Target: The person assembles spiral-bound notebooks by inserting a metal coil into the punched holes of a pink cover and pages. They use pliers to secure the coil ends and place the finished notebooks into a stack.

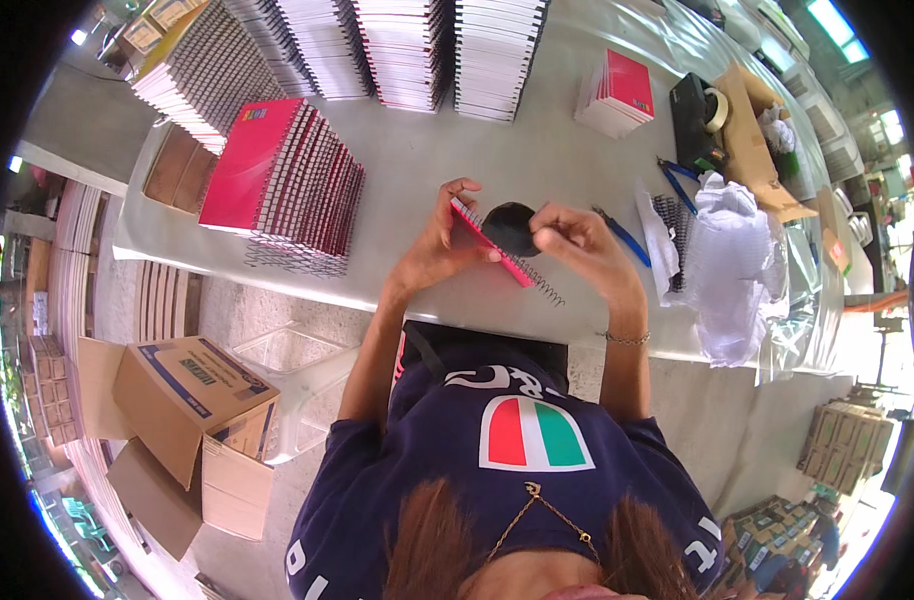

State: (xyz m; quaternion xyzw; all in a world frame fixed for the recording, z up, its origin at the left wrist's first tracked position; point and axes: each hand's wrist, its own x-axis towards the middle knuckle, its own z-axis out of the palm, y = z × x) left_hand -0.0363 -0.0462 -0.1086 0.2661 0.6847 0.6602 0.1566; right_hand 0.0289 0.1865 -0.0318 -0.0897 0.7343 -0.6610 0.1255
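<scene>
The table (417,135) carries a red stack (247,165) at ten o'clock from the notebook (514,266); an open box (199,383) stands off it at eight, a carton (752,165) holding crumpled stuff (777,130) lies at two. The left hand's (434,250) fingers grasp the notebook; the right hand's (587,250) bend at a black disc (507,225), grip unclear.

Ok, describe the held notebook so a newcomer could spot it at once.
On the grey table, near its front edge, find the person's left hand. It grips a red notebook. Unlike the stacked notebooks, this one is held singly, with wire coil jutting past one end.
</scene>
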